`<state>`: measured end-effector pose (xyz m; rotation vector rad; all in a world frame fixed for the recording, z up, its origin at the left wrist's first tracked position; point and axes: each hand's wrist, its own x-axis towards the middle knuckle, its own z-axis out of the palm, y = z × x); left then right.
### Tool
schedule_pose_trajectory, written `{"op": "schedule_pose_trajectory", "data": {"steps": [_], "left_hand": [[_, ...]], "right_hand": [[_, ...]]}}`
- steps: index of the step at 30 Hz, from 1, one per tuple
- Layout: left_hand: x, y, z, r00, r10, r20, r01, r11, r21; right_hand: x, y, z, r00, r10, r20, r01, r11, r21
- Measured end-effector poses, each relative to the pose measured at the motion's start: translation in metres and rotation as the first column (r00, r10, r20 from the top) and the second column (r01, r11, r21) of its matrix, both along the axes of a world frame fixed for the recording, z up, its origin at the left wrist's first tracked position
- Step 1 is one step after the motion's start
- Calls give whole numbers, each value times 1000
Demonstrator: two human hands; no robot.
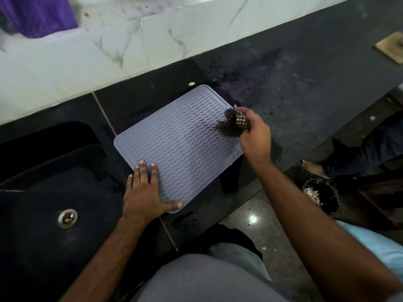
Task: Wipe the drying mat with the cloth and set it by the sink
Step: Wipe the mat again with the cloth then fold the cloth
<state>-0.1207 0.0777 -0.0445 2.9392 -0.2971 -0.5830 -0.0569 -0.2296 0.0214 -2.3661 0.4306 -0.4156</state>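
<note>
The drying mat [181, 147] lies flat on the dark bench [305, 88], just to 3 o'clock of the sink [43, 192]. The left hand [144, 192] is spread flat, pinning its 7 o'clock corner; the right hand [255, 131] pinches the bunched checked cloth [233, 125] at its 3 o'clock edge. Judgement: wiping is mid-course, extent wiped not discernible; final placement by the sink remains.

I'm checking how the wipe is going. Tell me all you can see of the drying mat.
The drying mat is a grey-lilac rectangle with rounded corners, a raised rim and wavy ridges; it looks rubbery. It lies flat and skewed on the dark counter, right of the sink. The left hand presses its near corner; the right hand holds a checked cloth at its right edge.
</note>
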Motion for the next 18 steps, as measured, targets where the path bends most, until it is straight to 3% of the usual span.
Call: {"op": "schedule_pose_trajectory", "data": {"steps": [2, 6, 9, 11, 14, 18], "left_hand": [[0, 0, 0, 1000, 0, -9, 0, 1000, 0], [0, 0, 0, 1000, 12, 13, -12, 1000, -18], [-2, 1, 0, 998, 9, 56, -8, 1000, -17], [-5, 3, 0, 996, 18, 88, -15, 999, -42], [-7, 4, -3, 994, 40, 99, -33, 997, -72], [-7, 10, -8, 993, 16, 113, -5, 995, -95]], "right_hand": [[12, -18, -17, 995, 57, -77, -64, 994, -89], [8, -7, -66, 914, 116, -389, -194, 966, -169], [-11, 38, -74, 911, 61, -407, -175, 952, -250], [-32, 72, -69, 896, 117, -428, -247, 932, -264], [-69, 115, -63, 833, 316, -455, -438, 878, -193], [-89, 145, -59, 678, 620, -395, -678, 735, -8]]}}
